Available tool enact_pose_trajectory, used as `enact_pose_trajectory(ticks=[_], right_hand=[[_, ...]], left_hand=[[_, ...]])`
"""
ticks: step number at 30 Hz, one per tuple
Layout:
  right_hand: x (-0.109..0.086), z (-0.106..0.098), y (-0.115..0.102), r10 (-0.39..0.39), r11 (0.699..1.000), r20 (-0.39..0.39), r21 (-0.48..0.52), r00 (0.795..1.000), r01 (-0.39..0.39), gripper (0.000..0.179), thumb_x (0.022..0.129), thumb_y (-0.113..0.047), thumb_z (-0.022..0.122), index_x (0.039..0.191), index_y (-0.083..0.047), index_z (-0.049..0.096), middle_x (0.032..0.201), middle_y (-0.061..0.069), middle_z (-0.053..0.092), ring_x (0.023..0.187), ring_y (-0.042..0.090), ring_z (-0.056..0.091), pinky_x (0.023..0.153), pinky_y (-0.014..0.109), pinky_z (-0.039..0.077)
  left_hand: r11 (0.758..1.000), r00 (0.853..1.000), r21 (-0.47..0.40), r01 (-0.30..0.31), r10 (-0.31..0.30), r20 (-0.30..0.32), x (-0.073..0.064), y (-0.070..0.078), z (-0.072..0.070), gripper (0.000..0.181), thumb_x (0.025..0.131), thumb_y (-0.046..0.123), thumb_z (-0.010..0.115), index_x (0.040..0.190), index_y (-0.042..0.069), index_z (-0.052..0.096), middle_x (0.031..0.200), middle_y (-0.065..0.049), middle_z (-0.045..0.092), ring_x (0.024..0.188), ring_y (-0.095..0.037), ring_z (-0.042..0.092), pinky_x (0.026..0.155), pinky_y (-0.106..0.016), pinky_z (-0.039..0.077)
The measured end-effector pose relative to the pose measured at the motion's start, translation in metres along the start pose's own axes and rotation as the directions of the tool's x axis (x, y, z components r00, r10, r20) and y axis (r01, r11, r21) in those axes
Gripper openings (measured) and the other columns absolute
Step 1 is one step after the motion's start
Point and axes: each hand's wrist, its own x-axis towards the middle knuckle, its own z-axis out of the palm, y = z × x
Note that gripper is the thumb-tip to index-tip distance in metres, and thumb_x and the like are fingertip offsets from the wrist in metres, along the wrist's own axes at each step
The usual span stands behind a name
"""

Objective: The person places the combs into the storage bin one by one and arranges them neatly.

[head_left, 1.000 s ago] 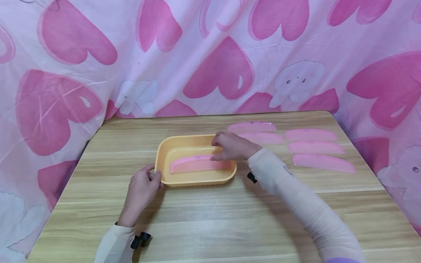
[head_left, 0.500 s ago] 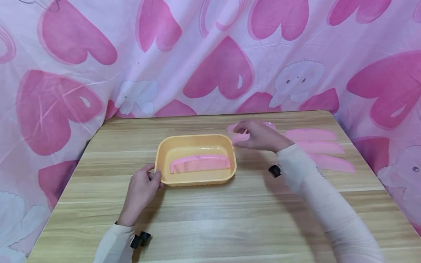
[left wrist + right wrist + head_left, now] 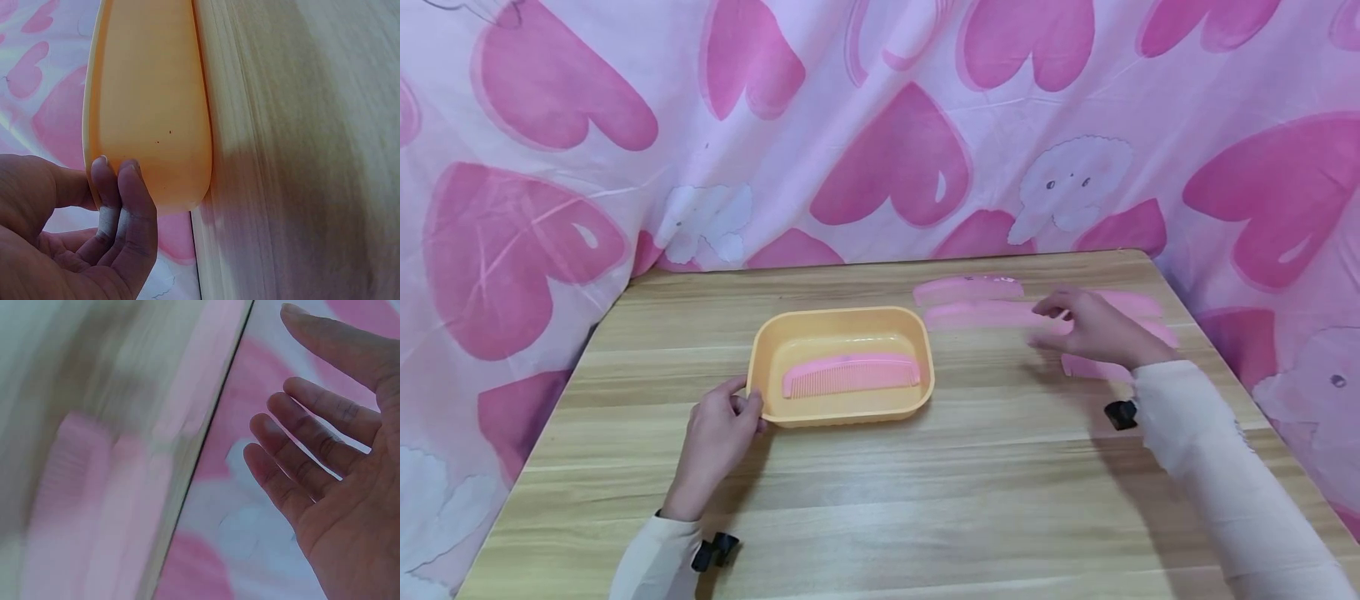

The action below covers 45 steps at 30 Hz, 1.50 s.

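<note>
My left hand [image 3: 718, 442] pinches the near left corner of a yellow plastic tray [image 3: 842, 417], thumb and fingers at its rim. In the left wrist view the fingertips press against the outer wall of the tray [image 3: 150, 94]. A pink comb [image 3: 853, 377] lies inside, teeth toward me. To the right, my right hand [image 3: 1099, 329] hovers over the table with nothing in it; in the right wrist view its fingers are spread and relaxed. Below it are more pink combs [image 3: 1097, 369], partly hidden by the hand and blurred in the right wrist view.
Behind the tray's right side lie two pink combs, a back comb [image 3: 967, 289] with printed marks and a nearer comb [image 3: 977, 314]. The wooden table [image 3: 880, 517] ends at a pink heart-patterned curtain [image 3: 850, 125] along the back and sides.
My right hand has left the comb in the tray and moved right, past the two back combs, to above the right-hand group. My left hand stays on the tray.
</note>
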Motion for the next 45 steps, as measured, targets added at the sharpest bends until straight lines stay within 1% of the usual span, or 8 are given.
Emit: enact_pose_trajectory(ticks=[4, 10, 17, 20, 27, 30, 36, 45], right_hand=[[-0.021, -0.004, 0.028, -0.016, 1.000, -0.057, -0.007, 0.998, 0.015, 0.046, 0.085, -0.017, 0.082, 0.122, 0.006, 0.066, 0.119, 0.022, 0.067, 0.110, 0.039, 0.061, 0.091, 0.056, 0.049], [-0.053, -0.006, 0.073, -0.055, 0.996, -0.165, -0.073, 0.985, 0.043, 0.041, 0.079, -0.013, 0.087, 0.112, 0.005, 0.071, 0.108, 0.016, 0.071, 0.098, 0.033, 0.064, 0.080, 0.034, 0.052], [-0.086, -0.013, 0.116, 0.067, 0.995, -0.194, -0.054, 0.979, -0.079, 0.052, 0.072, -0.017, 0.092, 0.113, 0.006, 0.071, 0.109, 0.021, 0.069, 0.094, -0.009, 0.051, 0.076, 0.016, 0.046], [-0.095, -0.014, 0.128, 0.104, 0.992, -0.199, -0.054, 0.974, -0.117, 0.056, 0.069, -0.020, 0.094, 0.112, 0.007, 0.071, 0.108, 0.024, 0.069, 0.090, -0.016, 0.045, 0.073, 0.014, 0.045], [-0.102, -0.013, 0.144, 0.145, 0.985, -0.193, -0.065, 0.970, -0.160, 0.062, 0.065, -0.024, 0.096, 0.111, 0.010, 0.070, 0.105, 0.027, 0.069, 0.086, 0.004, 0.057, 0.068, 0.018, 0.047], [-0.103, -0.010, 0.149, 0.141, 0.986, -0.188, -0.057, 0.972, -0.154, 0.062, 0.065, -0.023, 0.096, 0.110, 0.011, 0.070, 0.105, 0.027, 0.069, 0.085, 0.003, 0.056, 0.067, 0.017, 0.046], [-0.100, -0.004, 0.153, 0.028, 0.996, -0.224, -0.077, 0.974, -0.046, 0.051, 0.062, -0.011, 0.096, 0.102, 0.010, 0.072, 0.097, 0.022, 0.071, 0.082, -0.004, 0.054, 0.066, 0.011, 0.044], [-0.091, 0.003, 0.144, -0.073, 0.991, -0.226, -0.127, 0.972, 0.045, 0.046, 0.060, -0.006, 0.096, 0.097, 0.008, 0.073, 0.093, 0.014, 0.071, 0.080, 0.004, 0.057, 0.068, 0.012, 0.045]], left_hand=[[1.000, 1.000, 0.003, 0.005, -0.005, -0.001, 0.000, 0.000, 0.000, 0.042, 0.102, 0.016, 0.052, 0.138, -0.004, 0.055, 0.071, -0.003, 0.067, 0.060, -0.016, 0.059, 0.048, -0.026, 0.041], [1.000, 1.000, 0.007, 0.009, -0.009, -0.001, 0.000, 0.000, 0.000, 0.042, 0.102, 0.016, 0.052, 0.138, -0.005, 0.055, 0.071, -0.003, 0.067, 0.060, -0.016, 0.059, 0.048, -0.027, 0.041], [1.000, 1.000, 0.008, 0.000, 0.000, -0.004, 0.000, 0.000, 0.000, 0.042, 0.101, 0.016, 0.051, 0.137, -0.004, 0.055, 0.071, -0.003, 0.067, 0.061, -0.015, 0.060, 0.049, -0.026, 0.042], [1.000, 1.000, 0.010, -0.003, 0.003, -0.007, -0.001, 0.000, -0.001, 0.042, 0.101, 0.016, 0.052, 0.137, -0.005, 0.056, 0.070, -0.003, 0.067, 0.061, -0.015, 0.060, 0.050, -0.026, 0.041], [1.000, 1.000, 0.017, -0.006, 0.006, -0.003, 0.000, 0.000, -0.001, 0.042, 0.101, 0.016, 0.051, 0.137, -0.005, 0.056, 0.070, -0.002, 0.067, 0.060, -0.015, 0.059, 0.050, -0.027, 0.041], [1.000, 1.000, 0.016, -0.012, 0.012, -0.003, -0.001, 0.001, 0.000, 0.042, 0.101, 0.016, 0.051, 0.137, -0.005, 0.056, 0.069, -0.002, 0.067, 0.060, -0.015, 0.060, 0.050, -0.027, 0.042], [1.000, 1.000, 0.015, -0.019, 0.019, -0.004, -0.001, 0.001, 0.000, 0.041, 0.101, 0.016, 0.051, 0.136, -0.006, 0.056, 0.069, -0.002, 0.067, 0.060, -0.014, 0.060, 0.050, -0.027, 0.042], [1.000, 1.000, 0.021, -0.015, 0.016, -0.005, 0.000, 0.000, 0.000, 0.041, 0.101, 0.015, 0.051, 0.136, -0.006, 0.056, 0.069, -0.002, 0.067, 0.060, -0.015, 0.060, 0.050, -0.027, 0.042]])
